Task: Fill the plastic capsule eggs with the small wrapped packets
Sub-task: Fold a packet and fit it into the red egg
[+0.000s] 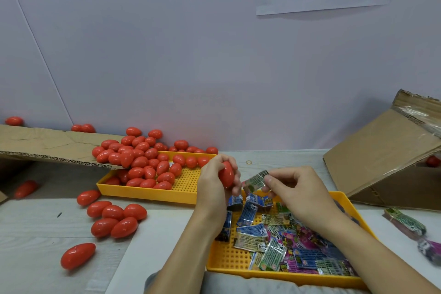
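My left hand (214,181) grips a red capsule egg (226,174), held upright above the table. Just to its right my right hand (296,188) pinches a small green wrapped packet (254,181) close to the egg. Below my hands a yellow tray (229,262) holds several wrapped packets (281,243) in blue, green and pink. A second yellow tray (148,193) further back is heaped with several red eggs (143,162). More red eggs (114,217) lie loose on the table at the left.
A flattened cardboard flap (47,145) reaches over the egg tray from the left. A tilted cardboard box (386,157) stands at the right. Bundled packets (405,224) lie at the right edge. A rubber band (249,162) lies behind my hands. The wall is close behind.
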Demonstrator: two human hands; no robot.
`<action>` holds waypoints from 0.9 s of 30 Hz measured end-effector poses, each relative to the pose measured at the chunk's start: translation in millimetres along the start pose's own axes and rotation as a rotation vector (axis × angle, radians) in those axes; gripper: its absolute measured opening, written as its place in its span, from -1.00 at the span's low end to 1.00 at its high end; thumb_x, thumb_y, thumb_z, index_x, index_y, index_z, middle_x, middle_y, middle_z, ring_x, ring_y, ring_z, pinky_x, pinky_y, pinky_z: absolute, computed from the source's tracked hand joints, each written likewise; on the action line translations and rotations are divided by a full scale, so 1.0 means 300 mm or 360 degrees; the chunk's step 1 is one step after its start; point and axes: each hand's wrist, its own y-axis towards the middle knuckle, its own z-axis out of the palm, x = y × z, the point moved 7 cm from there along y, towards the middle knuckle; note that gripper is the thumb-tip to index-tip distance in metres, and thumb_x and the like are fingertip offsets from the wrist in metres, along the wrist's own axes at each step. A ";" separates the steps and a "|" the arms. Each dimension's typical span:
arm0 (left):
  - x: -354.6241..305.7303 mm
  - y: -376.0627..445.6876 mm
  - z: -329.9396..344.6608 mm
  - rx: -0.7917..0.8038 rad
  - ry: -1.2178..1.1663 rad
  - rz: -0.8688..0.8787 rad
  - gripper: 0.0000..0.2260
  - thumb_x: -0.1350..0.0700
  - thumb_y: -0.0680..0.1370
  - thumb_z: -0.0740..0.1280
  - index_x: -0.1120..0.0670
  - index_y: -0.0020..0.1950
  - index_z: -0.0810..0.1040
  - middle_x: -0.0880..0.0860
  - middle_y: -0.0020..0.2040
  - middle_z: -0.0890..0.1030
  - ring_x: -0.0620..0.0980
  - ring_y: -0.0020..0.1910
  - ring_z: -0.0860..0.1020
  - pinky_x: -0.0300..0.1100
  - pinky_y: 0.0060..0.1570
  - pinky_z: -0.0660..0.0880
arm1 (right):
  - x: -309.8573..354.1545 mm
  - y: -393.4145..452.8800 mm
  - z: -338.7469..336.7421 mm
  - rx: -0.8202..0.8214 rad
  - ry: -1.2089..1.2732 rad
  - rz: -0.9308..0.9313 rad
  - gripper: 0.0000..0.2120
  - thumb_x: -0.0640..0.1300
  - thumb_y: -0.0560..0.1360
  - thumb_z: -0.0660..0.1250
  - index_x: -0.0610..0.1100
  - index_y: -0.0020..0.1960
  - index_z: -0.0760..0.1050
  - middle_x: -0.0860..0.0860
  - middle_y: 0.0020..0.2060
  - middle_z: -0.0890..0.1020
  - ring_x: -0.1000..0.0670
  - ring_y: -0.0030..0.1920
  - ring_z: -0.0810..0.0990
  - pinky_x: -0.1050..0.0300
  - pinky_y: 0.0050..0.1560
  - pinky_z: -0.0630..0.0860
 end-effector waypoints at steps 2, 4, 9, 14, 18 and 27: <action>-0.015 -0.005 0.013 0.0056 0.0112 0.0077 -0.81 0.10 0.44 0.18 0.06 -0.36 0.48 0.06 -0.46 0.40 -0.03 -0.52 0.30 -0.19 -0.48 0.27 | 0.012 -0.004 0.001 0.0042 0.0088 -0.0009 -0.83 -0.18 0.57 0.38 -0.05 -0.16 0.69 0.07 -0.30 0.72 0.14 -0.30 0.64 0.34 -0.29 0.48; -0.031 -0.007 0.008 0.0027 0.0193 0.0154 -0.83 0.11 0.41 0.22 0.10 -0.37 0.46 0.06 -0.47 0.38 -0.03 -0.53 0.27 -0.19 -0.49 0.25 | 0.023 -0.008 0.013 0.0185 0.0142 -0.0019 -0.79 -0.19 0.57 0.37 -0.07 -0.21 0.68 0.03 -0.33 0.70 0.14 -0.35 0.61 0.34 -0.29 0.48; -0.030 -0.001 -0.009 -0.0038 0.0229 0.0156 -0.75 0.29 0.51 0.21 0.17 -0.37 0.47 0.07 -0.50 0.36 -0.04 -0.53 0.24 -0.20 -0.50 0.21 | 0.030 -0.028 0.061 0.0495 0.0004 -0.0073 -0.66 -0.15 0.60 0.32 -0.11 -0.33 0.63 -0.07 -0.38 0.66 0.09 -0.39 0.57 0.31 -0.32 0.45; -0.034 -0.021 0.043 0.0137 0.0694 0.0251 -0.67 0.21 0.56 0.33 0.25 -0.40 0.51 0.09 -0.51 0.36 -0.02 -0.53 0.32 -0.15 -0.48 0.26 | 0.024 -0.022 0.056 0.0524 0.0234 -0.0010 -0.63 -0.18 0.62 0.29 -0.11 -0.34 0.62 -0.05 -0.37 0.65 0.05 -0.37 0.55 0.25 -0.36 0.43; -0.027 -0.035 0.073 0.0255 0.0802 0.0231 -0.46 0.05 0.66 0.26 0.07 -0.54 0.36 -0.05 -0.59 0.30 -0.10 -0.59 0.25 -0.20 -0.48 0.21 | 0.012 -0.011 0.044 0.0442 0.0555 0.0095 -0.66 -0.13 0.60 0.31 -0.15 -0.32 0.65 -0.10 -0.35 0.63 -0.01 -0.36 0.53 0.20 -0.37 0.43; -0.028 -0.055 0.099 0.0427 0.0918 0.0282 -0.78 0.09 0.61 0.35 0.06 -0.24 0.59 -0.15 -0.53 0.45 -0.22 -0.51 0.39 -0.31 -0.37 0.30 | -0.058 0.017 -0.032 -0.0186 0.0524 0.0243 -0.82 -0.18 0.61 0.31 -0.14 -0.11 0.66 -0.02 -0.30 0.68 0.05 -0.32 0.61 0.17 -0.34 0.49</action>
